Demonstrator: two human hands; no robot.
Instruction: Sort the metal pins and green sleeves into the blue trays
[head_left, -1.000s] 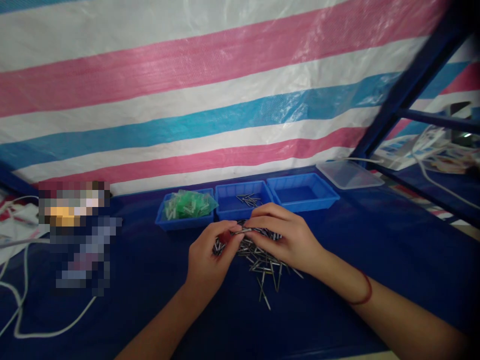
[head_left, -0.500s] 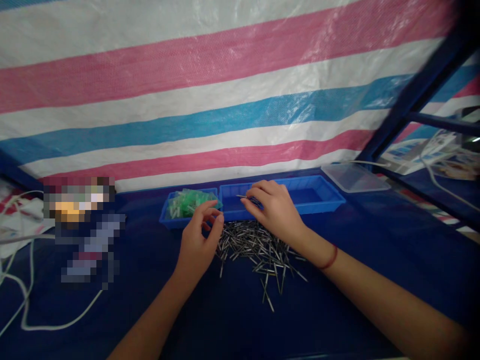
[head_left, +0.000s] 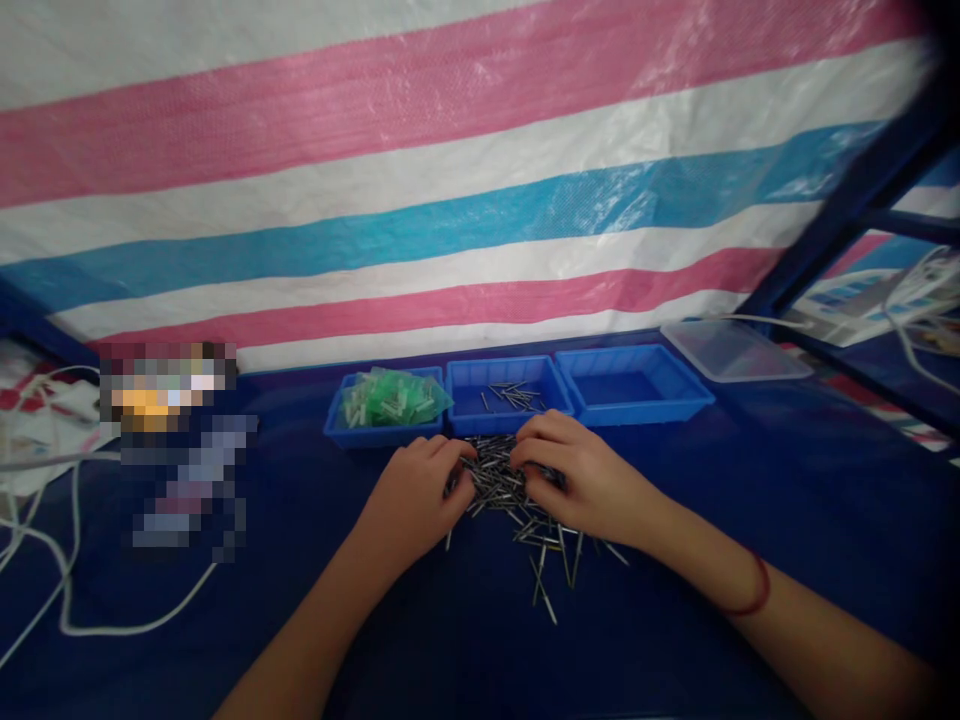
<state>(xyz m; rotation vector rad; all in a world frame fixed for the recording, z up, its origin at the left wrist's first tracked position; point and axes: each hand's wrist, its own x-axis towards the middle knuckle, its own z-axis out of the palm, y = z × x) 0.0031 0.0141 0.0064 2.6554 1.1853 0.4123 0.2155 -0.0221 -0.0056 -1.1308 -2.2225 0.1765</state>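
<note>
A heap of thin metal pins (head_left: 517,500) lies on the dark blue table top. My left hand (head_left: 416,495) rests on the heap's left side with fingers curled into the pins. My right hand (head_left: 581,475) lies on the heap's right side, its fingers bent down and pinched among the pins; a red cord circles that wrist. What either hand grips is too small to make out. Just behind the heap stand three blue trays: the left tray (head_left: 337,432) holds green plastic pieces, the middle tray (head_left: 469,385) holds several pins, the right tray (head_left: 637,385) shows only its bare floor.
A clear plastic lid (head_left: 735,350) lies at the back right. White cables (head_left: 90,610) loop over the table at the left, beside a blurred-out patch. A striped pink, white and blue tarp hangs behind the trays. A dark blue frame post rises at the right.
My right hand came back from the middle tray to the heap, leaving a pin there. My left hand dropped from near the green tray onto the pins.
</note>
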